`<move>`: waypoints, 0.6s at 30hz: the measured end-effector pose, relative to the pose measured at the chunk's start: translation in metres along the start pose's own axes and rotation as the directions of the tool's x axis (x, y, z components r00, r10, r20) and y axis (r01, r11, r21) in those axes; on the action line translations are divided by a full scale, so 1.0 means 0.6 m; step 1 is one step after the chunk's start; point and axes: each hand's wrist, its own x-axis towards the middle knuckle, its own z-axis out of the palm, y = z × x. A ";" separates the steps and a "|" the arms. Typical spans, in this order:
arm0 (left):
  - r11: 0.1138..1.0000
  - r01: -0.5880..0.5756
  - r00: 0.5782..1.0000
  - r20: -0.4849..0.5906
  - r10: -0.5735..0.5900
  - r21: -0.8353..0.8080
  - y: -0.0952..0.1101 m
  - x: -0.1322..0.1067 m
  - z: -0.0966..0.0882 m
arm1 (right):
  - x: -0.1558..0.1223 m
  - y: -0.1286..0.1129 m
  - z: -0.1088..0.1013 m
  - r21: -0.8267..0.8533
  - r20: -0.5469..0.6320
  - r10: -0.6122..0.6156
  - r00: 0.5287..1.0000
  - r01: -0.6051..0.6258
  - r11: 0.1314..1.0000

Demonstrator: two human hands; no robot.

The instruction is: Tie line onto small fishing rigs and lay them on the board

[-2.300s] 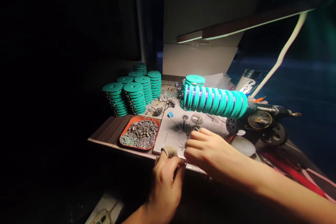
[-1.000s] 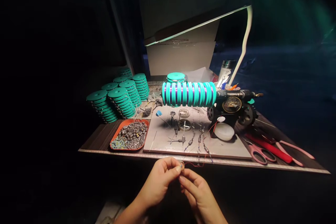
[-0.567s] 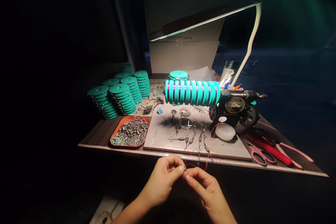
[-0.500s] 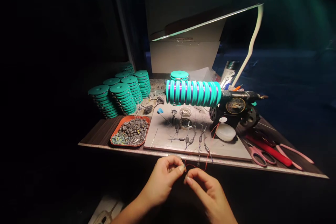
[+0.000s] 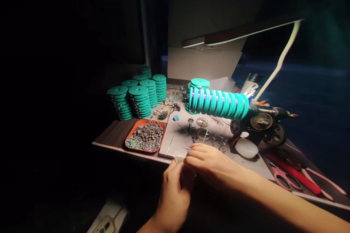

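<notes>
Beige wrap (image 5: pixel 179 160) on index finger of left hand (image 5: pixel 175 186), by board (image 5: pixel 181 141) front edge. Right hand (image 5: pixel 206 158) touches left, fingers curled; grip hidden, cannot tell. Right hand blocks board's front. Left of board: tray (image 5: pixel 164 135), stacks (image 5: pixel 140 99). Above: spool row (image 5: pixel 219 103). Right end: bowl (image 5: pixel 247 149), scissors (image 5: pixel 279 173) beyond.

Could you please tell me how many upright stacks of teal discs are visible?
8: two front stacks, four middle stacks and one rearmost stack, all beyond the orange tray, plus one stack behind the horizontal teal row. More may be hidden behind these.
</notes>
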 end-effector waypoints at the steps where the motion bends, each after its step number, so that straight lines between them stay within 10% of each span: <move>1: 1.000 0.025 1.000 -0.006 -0.025 0.001 -0.001 0.003 -0.002 | 0.004 0.007 0.002 0.035 0.039 0.038 0.999 -0.039 0.999; 12: 0.996 0.038 0.999 0.001 -0.039 0.082 0.005 0.019 -0.004 | -0.006 0.016 0.025 0.200 0.100 0.203 0.974 -0.219 0.955; 18: 0.850 -0.256 0.940 -0.085 0.329 0.461 0.002 0.012 0.007 | 0.001 0.012 0.010 0.295 0.128 0.408 0.904 -0.427 0.855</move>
